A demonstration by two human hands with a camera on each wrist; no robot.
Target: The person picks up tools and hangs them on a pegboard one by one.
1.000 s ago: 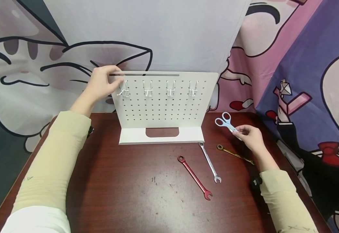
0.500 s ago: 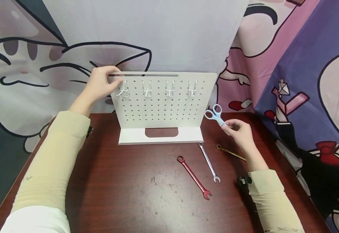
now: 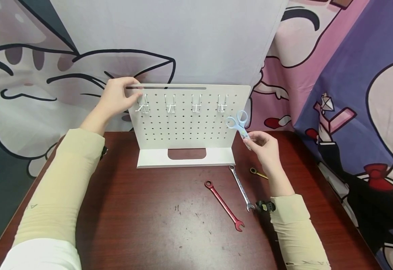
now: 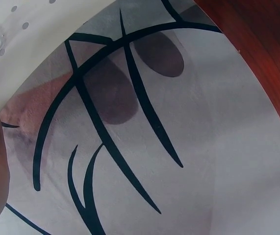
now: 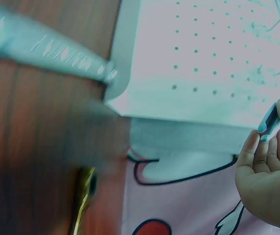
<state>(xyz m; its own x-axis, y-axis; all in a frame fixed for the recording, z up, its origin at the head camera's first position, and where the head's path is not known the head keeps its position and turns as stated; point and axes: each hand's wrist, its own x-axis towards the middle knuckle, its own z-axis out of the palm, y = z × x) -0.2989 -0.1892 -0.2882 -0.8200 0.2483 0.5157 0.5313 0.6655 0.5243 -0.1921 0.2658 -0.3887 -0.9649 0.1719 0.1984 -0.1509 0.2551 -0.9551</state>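
A white pegboard stand (image 3: pixel 186 127) stands upright at the back of the table, with several white wire hooks (image 3: pixel 196 107) in a row near its top. My left hand (image 3: pixel 116 95) grips its upper left corner, thumb on the front face. My right hand (image 3: pixel 264 148) pinches light blue scissors (image 3: pixel 238 125) by the blade end, handle loops up and to the left. Those loops overlap the right edge of the board in the head view, below the rightmost hook. In the right wrist view the scissors (image 5: pixel 269 122) sit between thumb and fingers, beside the perforated panel (image 5: pixel 203 58).
On the brown table (image 3: pixel 142 210) lie a red wrench (image 3: pixel 224 204) and a silver wrench (image 3: pixel 241 187), in front of the stand. A gold wrench (image 3: pixel 258 173) is partly hidden by the right forearm. Printed cloth (image 3: pixel 216 41) hangs behind the table and along its right side.
My right hand has carried the scissors left and upward, from above the gold wrench to the board's right edge. My left hand keeps its grip on the corner.
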